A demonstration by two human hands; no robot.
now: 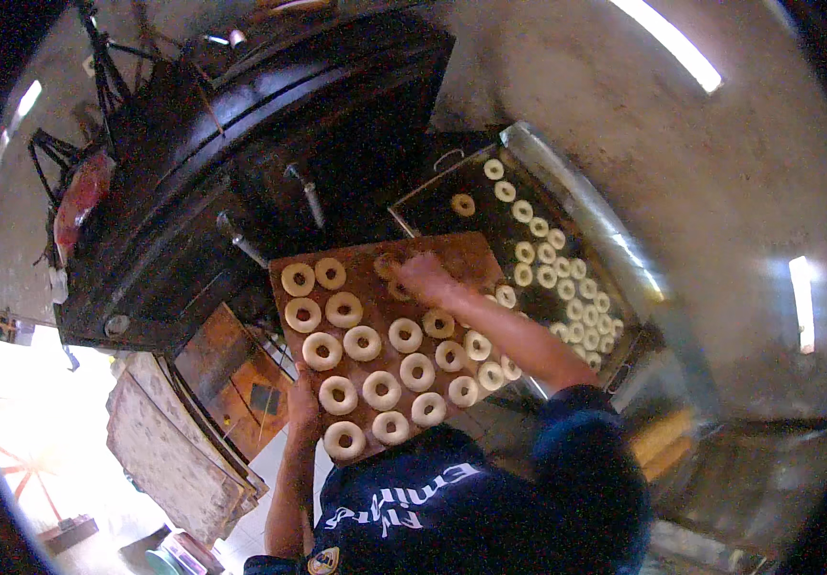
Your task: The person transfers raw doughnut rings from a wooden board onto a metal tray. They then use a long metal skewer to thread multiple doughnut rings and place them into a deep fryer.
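Observation:
A brown wooden board (390, 383) lies tilted in front of my chest, with rows of pale raw dough rings (362, 342) on it. My left hand (305, 402) is closed on the board's left edge, its fingers partly hidden by the wood. Over the board's far side, my right hand (425, 278) is closed at a dough ring (394, 273), which looks blurred and is partly covered by the fingers. Beyond the board is a rectangular frying vat (437, 196) of dark oil, where many pale rings (566, 287) float, mostly clustered toward the right. One ring (462, 204) looks browner.
A large black metal oven-like body (270, 144) with handles (310, 196) stands at the far left. A shiny metal ledge (576, 192) borders the vat beside the wall. Several worn boards (169, 446) lean at lower left, near a bright opening.

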